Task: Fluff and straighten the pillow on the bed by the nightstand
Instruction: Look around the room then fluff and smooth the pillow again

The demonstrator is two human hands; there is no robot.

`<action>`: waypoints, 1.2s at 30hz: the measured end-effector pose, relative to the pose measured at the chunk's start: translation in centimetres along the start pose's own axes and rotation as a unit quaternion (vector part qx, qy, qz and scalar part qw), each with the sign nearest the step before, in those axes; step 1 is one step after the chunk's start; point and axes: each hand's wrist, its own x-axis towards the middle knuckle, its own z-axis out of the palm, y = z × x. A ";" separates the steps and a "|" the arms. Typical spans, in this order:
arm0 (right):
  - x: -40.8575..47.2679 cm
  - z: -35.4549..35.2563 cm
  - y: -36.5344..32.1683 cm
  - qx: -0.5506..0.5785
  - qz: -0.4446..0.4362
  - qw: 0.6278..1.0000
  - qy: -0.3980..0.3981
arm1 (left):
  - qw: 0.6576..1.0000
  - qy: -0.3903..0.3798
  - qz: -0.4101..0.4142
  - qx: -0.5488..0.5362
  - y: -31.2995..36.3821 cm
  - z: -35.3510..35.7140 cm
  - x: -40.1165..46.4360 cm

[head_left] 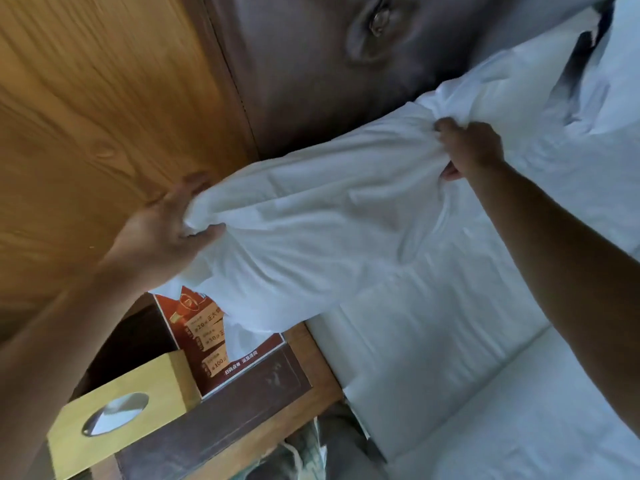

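Note:
A white pillow [311, 230] is lifted off the bed [485, 358], stretched between both hands in front of the padded brown headboard [329, 64]. My left hand [162, 233] grips its left end, with fingers bunched into the fabric. At the pillow's upper right edge my right hand [467, 147] grips a fold of the case. The pillow's lower corner hangs over the nightstand [263, 393]. A second white pillow [595, 109] lies further right against the headboard.
On the nightstand stand a wooden tissue box [117, 414] and a red printed sign card [211, 344], partly covered by the pillow. A wood-panelled wall [104, 116] rises on the left. White bedding covers the mattress on the right.

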 end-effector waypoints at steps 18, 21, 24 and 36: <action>-4.7 5.0 -3.7 0.024 0.073 0.997 -0.025 | 0.913 0.306 0.143 -0.227 2.2 9.4 -4.9; -5.1 5.9 -3.6 -0.061 0.027 0.998 0.003 | 0.906 0.339 0.177 -0.180 2.4 8.6 -4.3; -4.9 5.1 -3.6 -0.066 0.052 0.996 0.028 | 0.887 0.355 0.220 -0.196 2.0 7.0 -4.2; -4.9 6.2 -2.9 0.010 0.119 0.991 0.057 | 0.915 0.292 0.224 -0.166 0.4 8.2 -3.3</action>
